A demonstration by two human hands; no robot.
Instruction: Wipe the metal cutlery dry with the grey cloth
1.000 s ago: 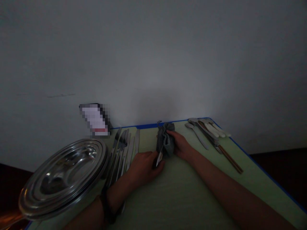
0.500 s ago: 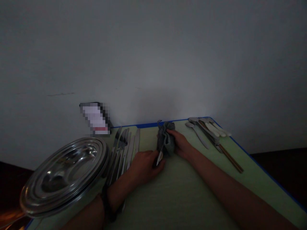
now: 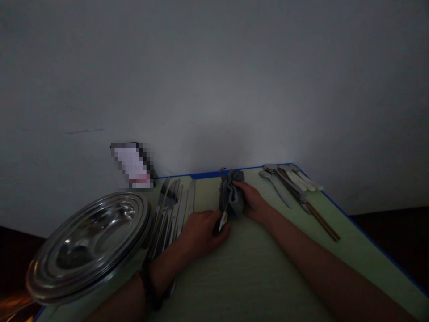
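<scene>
Near the middle of the table, my left hand (image 3: 203, 230) is closed on a shiny metal piece of cutlery (image 3: 223, 220); too little shows to tell its kind. Its far part runs up to a grey cloth (image 3: 233, 197), which hides the rest. My right hand (image 3: 253, 201) grips that folded cloth from the right side, fingers bent round it. Several table knives (image 3: 182, 208) lie side by side left of my left hand, partly behind my forearm. To the right of my right hand are metal spoons (image 3: 276, 187).
A stack of round metal plates (image 3: 90, 246) stands at the left. Wooden chopsticks (image 3: 323, 221) and white-handled cutlery (image 3: 303, 181) lie on the right of the green table (image 3: 261, 277). A blurred-out phone-like object (image 3: 132, 165) leans against the wall (image 3: 214, 80).
</scene>
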